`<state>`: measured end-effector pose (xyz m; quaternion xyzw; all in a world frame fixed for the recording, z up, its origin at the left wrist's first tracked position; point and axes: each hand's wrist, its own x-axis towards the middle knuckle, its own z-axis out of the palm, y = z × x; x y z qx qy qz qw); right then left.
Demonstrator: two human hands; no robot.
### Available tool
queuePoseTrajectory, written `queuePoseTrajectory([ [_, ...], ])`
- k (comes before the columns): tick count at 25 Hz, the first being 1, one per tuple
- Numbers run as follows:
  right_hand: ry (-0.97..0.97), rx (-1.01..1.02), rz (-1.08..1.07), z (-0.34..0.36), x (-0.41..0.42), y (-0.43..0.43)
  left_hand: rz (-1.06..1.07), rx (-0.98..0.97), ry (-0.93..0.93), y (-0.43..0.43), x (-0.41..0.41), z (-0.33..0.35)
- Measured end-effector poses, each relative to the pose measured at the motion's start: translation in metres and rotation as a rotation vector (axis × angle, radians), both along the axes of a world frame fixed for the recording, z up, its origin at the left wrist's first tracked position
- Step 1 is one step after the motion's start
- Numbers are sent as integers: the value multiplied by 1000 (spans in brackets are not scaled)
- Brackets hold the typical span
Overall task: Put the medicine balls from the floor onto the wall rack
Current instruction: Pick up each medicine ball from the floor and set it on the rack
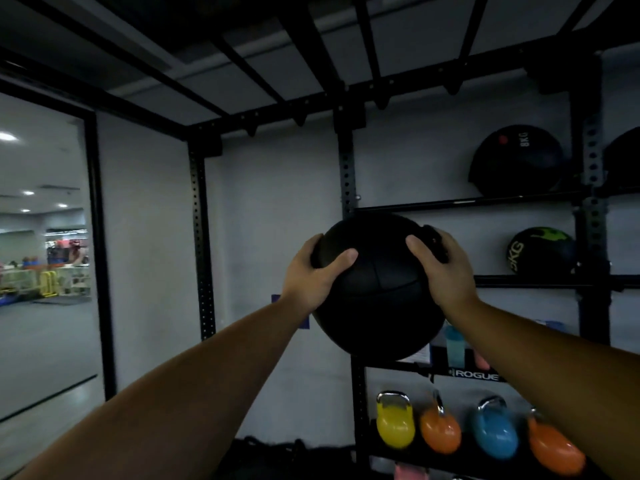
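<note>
Two hands carried one black medicine ball [377,289] at arm's length toward the wall rack [346,174], clear of every shelf. The left hand [313,275] was clamped on the ball's left flank, thumb laid across its face and fingers wrapped behind; the right hand [445,268] was pressed on the upper right side, fingers curled over the top. The ball hung in front of the rack's left upright, just under the left end of the upper rail [467,202] and above the branded crossbar. Further right, an 8 kg ball [516,161] already sat on that upper rail near its right end, and a ball with green markings [540,251] rested on the rail below, also toward its right end; a further dark shape showed at the far right edge. By that count, at least two balls were stowed and this one was mid-lift, not yet seated. The floor barely showed, so how many remained could not be told. Kettlebells [394,424] lined the bottom shelf.
</note>
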<state>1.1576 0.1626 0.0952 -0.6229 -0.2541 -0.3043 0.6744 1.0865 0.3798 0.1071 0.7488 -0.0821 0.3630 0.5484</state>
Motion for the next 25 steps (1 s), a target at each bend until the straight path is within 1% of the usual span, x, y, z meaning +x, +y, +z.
queuePoseTrajectory([
  [5, -22, -26, -27, 0, 127, 9, -63, -13, -37, 17, 148, -5],
  [8, -37, -33, -71, 17, 217, 26, -86, -9, -64, 35, 243, 9],
  [14, -9, 37, -116, 35, 371, 42, -117, 57, -32, 52, 409, 39],
  [20, -10, 35, -88, 11, 539, 60, -89, 55, 6, 69, 573, 18],
  [23, 5, 19, -66, 8, 644, 68, -49, 36, 20, 76, 671, 18],
  [25, 43, 11, -67, 12, 716, 76, -40, 74, 47, 80, 734, 26],
])
